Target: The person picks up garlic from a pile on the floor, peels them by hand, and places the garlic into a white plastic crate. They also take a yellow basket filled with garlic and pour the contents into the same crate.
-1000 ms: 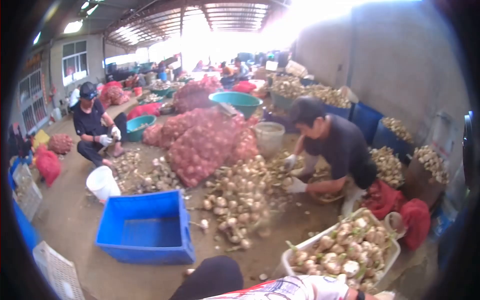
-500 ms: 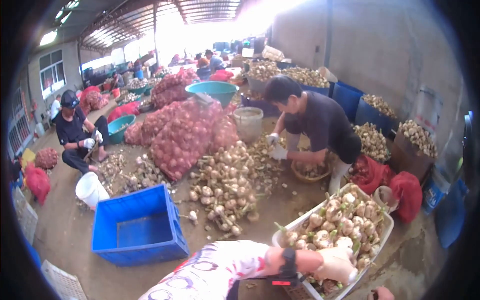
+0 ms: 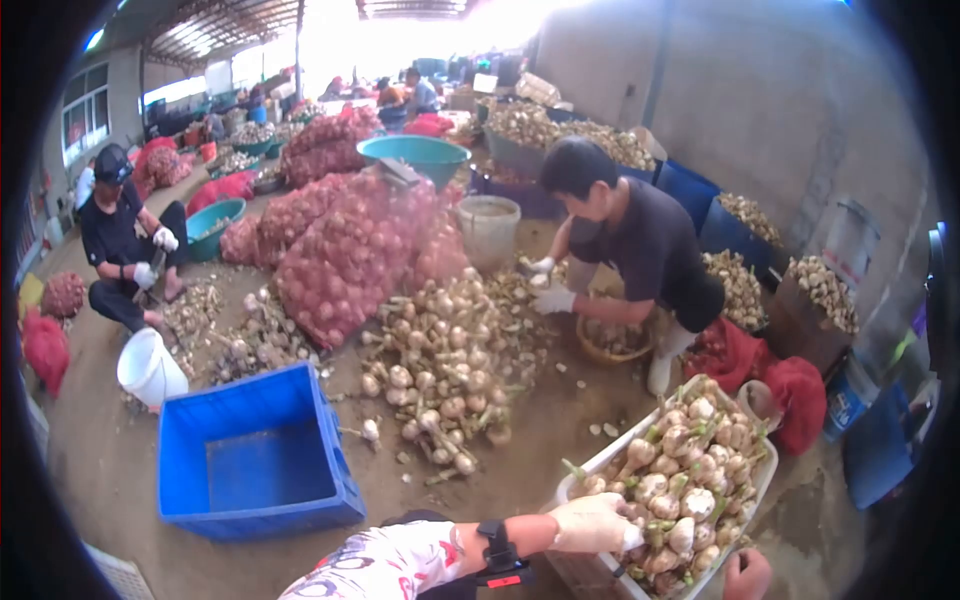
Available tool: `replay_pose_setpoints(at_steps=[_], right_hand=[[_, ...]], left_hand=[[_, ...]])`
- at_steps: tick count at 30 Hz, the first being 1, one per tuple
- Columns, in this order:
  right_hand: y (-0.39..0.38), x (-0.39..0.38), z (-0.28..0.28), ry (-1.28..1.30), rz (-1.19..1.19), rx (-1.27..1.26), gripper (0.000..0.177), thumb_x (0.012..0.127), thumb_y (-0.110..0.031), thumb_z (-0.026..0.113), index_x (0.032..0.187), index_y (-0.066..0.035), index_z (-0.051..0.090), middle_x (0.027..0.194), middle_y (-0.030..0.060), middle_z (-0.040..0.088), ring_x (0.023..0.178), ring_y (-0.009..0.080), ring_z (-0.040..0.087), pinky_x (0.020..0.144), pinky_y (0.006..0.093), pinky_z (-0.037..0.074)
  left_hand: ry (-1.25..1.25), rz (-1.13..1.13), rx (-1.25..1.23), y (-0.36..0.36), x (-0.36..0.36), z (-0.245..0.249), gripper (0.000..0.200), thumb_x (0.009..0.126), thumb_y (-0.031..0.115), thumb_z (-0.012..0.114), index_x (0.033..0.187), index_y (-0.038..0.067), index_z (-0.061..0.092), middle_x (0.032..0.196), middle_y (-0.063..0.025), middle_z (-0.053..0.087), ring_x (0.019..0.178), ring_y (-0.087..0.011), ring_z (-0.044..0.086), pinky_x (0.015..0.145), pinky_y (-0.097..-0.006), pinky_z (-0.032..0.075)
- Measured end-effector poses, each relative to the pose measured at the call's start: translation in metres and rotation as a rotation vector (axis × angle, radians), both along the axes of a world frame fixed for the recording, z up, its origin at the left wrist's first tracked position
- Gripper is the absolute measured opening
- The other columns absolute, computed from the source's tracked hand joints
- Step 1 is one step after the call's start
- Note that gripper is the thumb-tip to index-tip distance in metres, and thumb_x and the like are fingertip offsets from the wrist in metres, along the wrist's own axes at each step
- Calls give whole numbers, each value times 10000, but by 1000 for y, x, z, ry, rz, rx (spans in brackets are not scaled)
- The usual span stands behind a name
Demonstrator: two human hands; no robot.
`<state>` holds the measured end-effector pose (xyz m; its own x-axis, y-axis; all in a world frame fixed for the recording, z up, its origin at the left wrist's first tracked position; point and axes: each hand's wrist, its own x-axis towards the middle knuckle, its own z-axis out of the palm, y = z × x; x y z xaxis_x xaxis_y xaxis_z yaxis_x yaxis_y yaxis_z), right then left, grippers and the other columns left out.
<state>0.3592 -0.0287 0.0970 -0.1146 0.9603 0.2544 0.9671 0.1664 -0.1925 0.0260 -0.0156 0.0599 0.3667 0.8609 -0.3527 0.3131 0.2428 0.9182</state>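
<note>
Left hand (image 3: pixel 595 522), gloved, lies on garlic (image 3: pixel 690 470) at the white crate (image 3: pixel 612 452) near-left rim; grip unclear. Right hand (image 3: pixel 745 575) at the near corner, cropped, can't tell. Bare floor (image 3: pixel 540 425) between crate and blue bin (image 3: pixel 250 455).

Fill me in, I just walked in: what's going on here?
The person's gloved left hand rests at the near edge of a white crate heaped with garlic; the right hand barely shows beside it. Opposite, a crouching co-worker handles bulbs at a garlic pile on the floor, near a blue crate.
</note>
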Motion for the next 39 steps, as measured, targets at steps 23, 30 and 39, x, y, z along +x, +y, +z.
replay_pose_setpoints(at_steps=[23, 30, 39], right_hand=[[-7, 41, -47, 344, -284, -27, 248, 929, -249, 567, 987, -27, 660, 785, 161, 655, 701, 314, 602, 663, 401, 482], [-8, 44, -53, 179, -221, 6, 234, 934, -239, 551, 985, -35, 654, 727, 108, 632, 658, 228, 592, 639, 367, 478], [-9, 41, -55, 363, -280, -179, 265, 913, -270, 552, 1019, -49, 653, 754, 100, 656, 679, 233, 610, 644, 358, 480]], left_hand=[[-54, -58, -10, -8, -24, -20, 664, 746, 420, 643, 1251, -8, 585, 1197, -200, 620, 1157, -280, 568, 997, -328, 413], [12, 37, 41, -9, -20, -19, 654, 747, 446, 642, 1234, 12, 601, 1163, -190, 633, 1132, -270, 575, 982, -328, 420], [-15, 17, 33, -7, -16, -28, 608, 749, 418, 663, 1199, 11, 614, 1107, -168, 651, 1080, -241, 588, 942, -319, 436]])
